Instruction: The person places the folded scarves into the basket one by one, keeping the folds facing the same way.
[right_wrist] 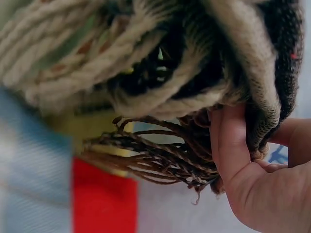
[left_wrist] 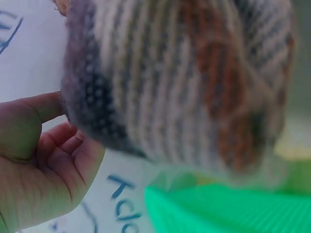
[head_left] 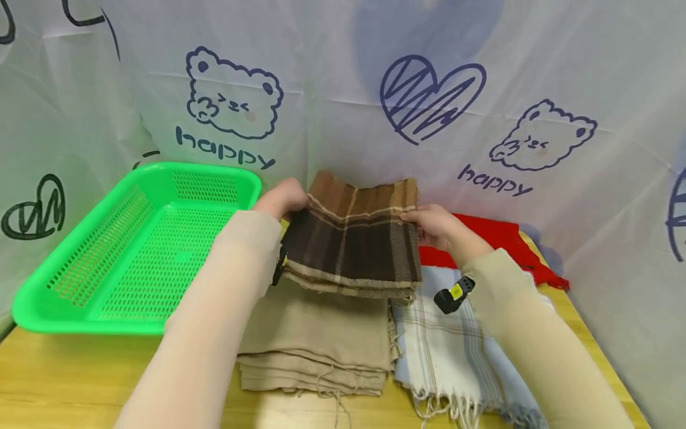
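A folded brown plaid scarf point(head_left: 348, 238) is held up between both hands, above a folded beige cloth point(head_left: 321, 333). My left hand point(head_left: 284, 199) grips its left edge; in the left wrist view that hand point(left_wrist: 53, 155) has thumb and fingers at the edge of the woven fabric point(left_wrist: 160, 87). On the opposite side my right hand point(head_left: 436, 226) pinches the scarf's right edge. The right wrist view shows its fingers point(right_wrist: 231, 141) curled at the layers, with twisted fringe point(right_wrist: 155, 150) hanging beside them.
A green plastic basket point(head_left: 43, 322) stands on the wooden table point(head_left: 69, 369) at the left. To the right lie a white and blue checked scarf with fringe point(head_left: 445, 339) and a red cloth point(head_left: 498, 238). A printed white curtain point(head_left: 332, 71) hangs behind.
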Motion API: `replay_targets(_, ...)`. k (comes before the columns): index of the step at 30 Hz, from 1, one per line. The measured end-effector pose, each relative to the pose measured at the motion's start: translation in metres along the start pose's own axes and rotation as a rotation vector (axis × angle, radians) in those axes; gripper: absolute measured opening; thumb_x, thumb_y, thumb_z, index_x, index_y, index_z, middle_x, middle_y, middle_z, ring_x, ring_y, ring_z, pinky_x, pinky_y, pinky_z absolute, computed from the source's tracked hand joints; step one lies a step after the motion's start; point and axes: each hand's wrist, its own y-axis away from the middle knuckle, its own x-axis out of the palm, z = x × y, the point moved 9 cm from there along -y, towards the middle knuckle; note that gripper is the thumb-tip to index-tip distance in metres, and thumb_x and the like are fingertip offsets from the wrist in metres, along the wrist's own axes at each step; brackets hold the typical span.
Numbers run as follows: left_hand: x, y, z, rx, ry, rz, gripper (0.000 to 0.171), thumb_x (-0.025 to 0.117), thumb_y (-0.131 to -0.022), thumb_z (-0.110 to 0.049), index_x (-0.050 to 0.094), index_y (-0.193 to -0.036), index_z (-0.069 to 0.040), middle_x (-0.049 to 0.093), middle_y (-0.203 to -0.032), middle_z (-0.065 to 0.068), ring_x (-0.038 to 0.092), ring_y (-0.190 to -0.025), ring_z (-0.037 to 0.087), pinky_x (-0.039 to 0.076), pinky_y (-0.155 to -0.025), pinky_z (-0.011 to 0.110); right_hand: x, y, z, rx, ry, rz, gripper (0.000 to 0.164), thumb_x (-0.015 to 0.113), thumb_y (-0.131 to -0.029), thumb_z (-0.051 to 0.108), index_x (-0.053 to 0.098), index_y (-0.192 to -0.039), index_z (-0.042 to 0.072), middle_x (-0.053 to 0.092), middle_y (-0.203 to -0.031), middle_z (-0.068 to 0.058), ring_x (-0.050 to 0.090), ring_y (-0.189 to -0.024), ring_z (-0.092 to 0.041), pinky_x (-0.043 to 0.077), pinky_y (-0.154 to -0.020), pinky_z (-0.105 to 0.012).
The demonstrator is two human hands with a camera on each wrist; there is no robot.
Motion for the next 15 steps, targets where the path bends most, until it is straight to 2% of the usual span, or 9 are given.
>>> replay_targets(4,-0.032,0.012,-0.002,0.000,-0.031,-0.039,0.022,0.052,-0.089,-0.011,0.059,-0.098,0.008,0.055,-0.093,0.015,0.054,-0.073,0.021,0.053,-0.068,0.031,0.005,-0.002,0.028,-0.016,-0.024,-0.010,0.011,0.045,-0.097,0.014,0.047,-0.090,0.006,0.049,-0.066,0.007,0.045,-0.055,-0.003,0.046,-0.057,-0.018)
replay_targets(9,-0.061,0.022,0.007,-0.047,-0.013,-0.056,0.032,0.049,-0.092,-0.013,0.056,-0.112,0.012,0.056,-0.108,0.019,0.057,-0.086,0.025,0.053,-0.083,0.036,0.019,-0.009,0.056,-0.045,-0.085,0.015,0.011,0.043,-0.097,0.013,0.047,-0.090,0.006,0.055,-0.066,0.006,0.050,-0.056,-0.004,0.049,-0.058,-0.020)
replay_targets(14,-0.090,0.032,0.022,-0.068,-0.082,-0.135,0.028,0.047,-0.091,-0.008,0.056,-0.108,0.013,0.052,-0.101,0.019,0.053,-0.085,0.027,0.052,-0.079,0.036,0.043,-0.020,0.080,-0.091,-0.120,-0.007,0.009,0.043,-0.098,0.014,0.048,-0.098,0.007,0.056,-0.072,0.004,0.054,-0.061,-0.006,0.049,-0.062,-0.024)
replay_targets(15,-0.096,0.035,0.026,-0.063,-0.125,-0.160,0.028,0.046,-0.090,-0.008,0.056,-0.105,0.013,0.052,-0.098,0.019,0.051,-0.083,0.027,0.050,-0.078,0.037,0.050,-0.023,0.084,-0.100,-0.125,-0.016,0.011,0.043,-0.098,0.015,0.049,-0.101,0.007,0.056,-0.075,0.003,0.054,-0.062,-0.007,0.049,-0.063,-0.025)
